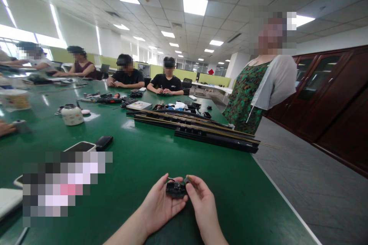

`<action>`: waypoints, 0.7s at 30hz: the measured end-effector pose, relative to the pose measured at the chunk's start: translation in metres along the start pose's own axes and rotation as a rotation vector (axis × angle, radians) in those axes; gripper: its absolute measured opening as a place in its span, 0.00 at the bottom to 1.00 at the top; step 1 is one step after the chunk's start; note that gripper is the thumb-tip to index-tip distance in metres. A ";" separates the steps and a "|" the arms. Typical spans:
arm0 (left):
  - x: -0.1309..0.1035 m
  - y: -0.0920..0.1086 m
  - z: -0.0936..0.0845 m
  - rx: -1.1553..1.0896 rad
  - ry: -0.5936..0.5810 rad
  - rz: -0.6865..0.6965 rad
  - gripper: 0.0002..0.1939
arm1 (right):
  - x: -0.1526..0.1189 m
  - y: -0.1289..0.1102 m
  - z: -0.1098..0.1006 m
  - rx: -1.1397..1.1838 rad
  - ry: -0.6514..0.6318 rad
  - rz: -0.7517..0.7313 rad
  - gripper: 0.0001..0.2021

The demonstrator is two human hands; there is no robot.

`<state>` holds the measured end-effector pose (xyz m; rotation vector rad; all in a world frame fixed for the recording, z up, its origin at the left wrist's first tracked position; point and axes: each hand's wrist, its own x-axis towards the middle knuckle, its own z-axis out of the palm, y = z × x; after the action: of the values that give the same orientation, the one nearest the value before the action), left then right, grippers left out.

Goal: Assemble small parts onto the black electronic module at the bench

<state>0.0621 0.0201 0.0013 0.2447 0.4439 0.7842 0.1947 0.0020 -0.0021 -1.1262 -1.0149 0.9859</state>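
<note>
A small black part (176,190), with a hollow, uneven upper side, rests across the fingers of my left hand (159,204). Its exact kind cannot be made out. My left fingers curl under and around it, with the palm turned up. At its right end my right hand (202,197) pinches a small greyish piece (187,179) between thumb and fingers. That piece is too small to name, and whether it joins the black part is hidden by the fingertips. Both hands are close together over the green table (138,164).
Long black rails (215,139) with thin brass-coloured rods lie ahead. A white jar (72,115), a black case (104,142) and a partly blurred phone (79,147) are to the left. Co-workers sit across the table; one person (253,88) stands at its right edge.
</note>
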 end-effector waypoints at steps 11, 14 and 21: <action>0.003 -0.002 -0.001 -0.057 0.029 0.064 0.12 | -0.011 -0.018 0.002 -0.570 -0.289 -0.311 0.11; 0.004 -0.003 0.002 -0.063 0.072 0.082 0.12 | -0.012 -0.021 0.002 -0.691 -0.315 -0.328 0.11; 0.003 -0.003 0.007 -0.060 0.136 0.110 0.11 | -0.013 -0.019 0.001 -0.821 -0.333 -0.381 0.11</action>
<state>0.0692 0.0195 0.0058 0.1615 0.5375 0.9237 0.1928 -0.0133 0.0154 -1.3602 -1.9276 0.4393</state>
